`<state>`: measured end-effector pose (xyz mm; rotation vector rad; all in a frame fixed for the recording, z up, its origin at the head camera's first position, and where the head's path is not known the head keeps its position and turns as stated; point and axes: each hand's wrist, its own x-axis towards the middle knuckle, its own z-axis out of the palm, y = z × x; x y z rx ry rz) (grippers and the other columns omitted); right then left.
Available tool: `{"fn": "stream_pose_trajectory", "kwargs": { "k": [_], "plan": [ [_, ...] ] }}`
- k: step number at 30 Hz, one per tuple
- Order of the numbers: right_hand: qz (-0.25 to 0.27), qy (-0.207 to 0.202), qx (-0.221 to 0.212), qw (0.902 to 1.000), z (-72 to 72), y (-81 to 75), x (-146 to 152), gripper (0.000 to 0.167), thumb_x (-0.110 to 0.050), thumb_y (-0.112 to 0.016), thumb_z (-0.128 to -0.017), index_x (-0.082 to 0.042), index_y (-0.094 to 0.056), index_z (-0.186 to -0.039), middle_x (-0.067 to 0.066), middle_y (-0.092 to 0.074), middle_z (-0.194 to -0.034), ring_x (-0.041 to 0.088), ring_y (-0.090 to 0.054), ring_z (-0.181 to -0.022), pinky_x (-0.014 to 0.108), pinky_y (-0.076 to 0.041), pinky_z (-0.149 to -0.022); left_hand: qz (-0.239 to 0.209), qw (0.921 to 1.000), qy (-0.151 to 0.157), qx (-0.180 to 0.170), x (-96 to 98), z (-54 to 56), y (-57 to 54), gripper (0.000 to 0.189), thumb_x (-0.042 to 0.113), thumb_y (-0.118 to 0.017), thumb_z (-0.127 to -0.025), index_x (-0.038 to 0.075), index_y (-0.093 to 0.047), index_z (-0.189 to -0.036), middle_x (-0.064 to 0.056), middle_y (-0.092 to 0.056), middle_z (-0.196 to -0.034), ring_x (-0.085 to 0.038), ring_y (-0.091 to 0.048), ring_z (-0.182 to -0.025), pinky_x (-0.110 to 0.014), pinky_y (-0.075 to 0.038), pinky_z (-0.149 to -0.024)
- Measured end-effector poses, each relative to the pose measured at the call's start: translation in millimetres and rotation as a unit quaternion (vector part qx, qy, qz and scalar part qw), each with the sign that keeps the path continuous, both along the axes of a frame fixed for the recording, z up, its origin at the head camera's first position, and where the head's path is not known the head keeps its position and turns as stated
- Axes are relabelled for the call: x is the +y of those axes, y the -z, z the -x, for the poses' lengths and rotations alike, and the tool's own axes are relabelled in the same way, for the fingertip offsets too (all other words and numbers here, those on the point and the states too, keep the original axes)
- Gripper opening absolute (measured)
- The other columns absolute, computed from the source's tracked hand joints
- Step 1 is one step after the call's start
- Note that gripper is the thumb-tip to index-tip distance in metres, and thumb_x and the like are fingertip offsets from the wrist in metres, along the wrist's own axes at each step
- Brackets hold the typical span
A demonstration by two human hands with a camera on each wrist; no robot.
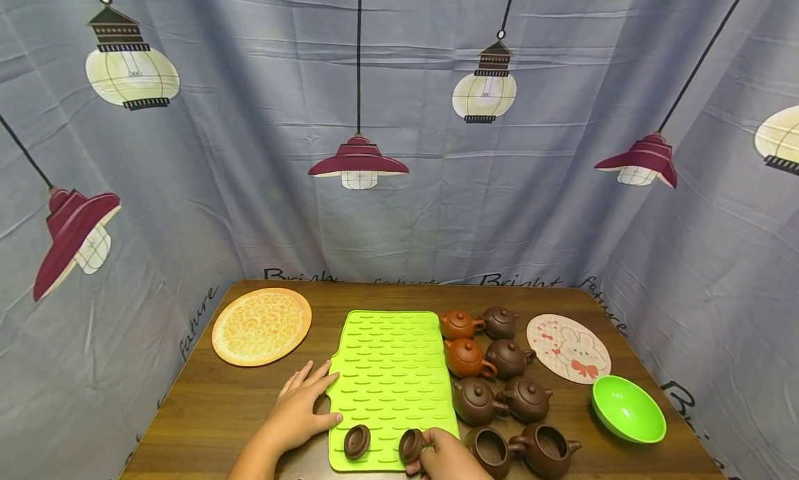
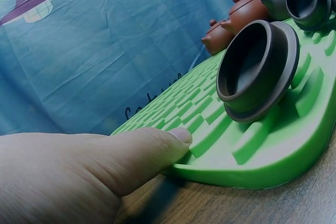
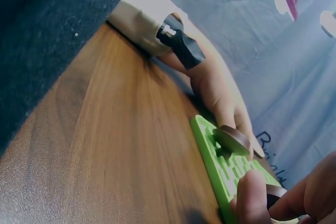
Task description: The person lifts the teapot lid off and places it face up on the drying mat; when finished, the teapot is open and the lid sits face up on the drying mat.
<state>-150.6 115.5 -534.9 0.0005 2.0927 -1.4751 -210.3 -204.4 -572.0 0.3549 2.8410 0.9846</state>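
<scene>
A green silicone mat point(image 1: 393, 369) lies at the middle of the table. My left hand point(image 1: 299, 410) rests along its left edge with spread fingers; the thumb touches the mat in the left wrist view. With thumb and fingers, my right hand point(image 1: 451, 459) pinches a dark brown teapot lid point(image 1: 410, 446) at the mat's near right part. A second brown lid point(image 1: 357, 442) sits at the near left corner, its hollow underside showing in the left wrist view point(image 2: 254, 69). Right of the mat stand two lidless brown teapots point(image 1: 489, 451) point(image 1: 546, 449).
Beyond the lidless pots stand several lidded teapots, two of them orange-brown point(image 1: 467, 357) and the others dark brown point(image 1: 477, 401). A green bowl point(image 1: 628, 409) and a rabbit-print placemat point(image 1: 569, 348) lie on the right. A round yellow placemat point(image 1: 262, 327) lies back left.
</scene>
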Motion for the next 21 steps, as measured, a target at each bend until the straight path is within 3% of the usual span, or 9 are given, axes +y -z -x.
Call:
{"fn": "stream_pose_trajectory", "kwargs": {
  "k": [11, 21],
  "plan": [
    [-0.003, -0.007, -0.016, 0.9998, -1.8, -6.0, 7, 0.022, 0.002, -0.046, -0.103, 0.006, -0.063, -0.116, 0.007, -0.075, -0.091, 0.02, -0.07, -0.077, 0.039, -0.057, -0.07, 0.004, 1.0, 0.0, 0.0, -0.1, 0.6, 0.4, 0.081, 0.057, -0.081, -0.086, 0.024, -0.055, -0.154, -0.001, -0.033, -0.171, -0.042, -0.015, -0.161, -0.071, -0.009, -0.125],
    [0.021, -0.03, -0.022, 0.9991, -2.0, -3.7, 23, 0.053, -0.002, -0.052, -0.099, 0.016, -0.04, -0.147, 0.009, -0.077, -0.094, 0.024, -0.073, -0.083, 0.035, -0.053, -0.07, -0.008, 1.0, 0.001, -0.001, 0.4, 0.0, 0.7, 0.08, 0.054, -0.082, -0.086, 0.021, -0.056, -0.154, -0.003, -0.033, -0.171, -0.042, -0.014, -0.161, -0.071, -0.008, -0.125]
  ]
}}
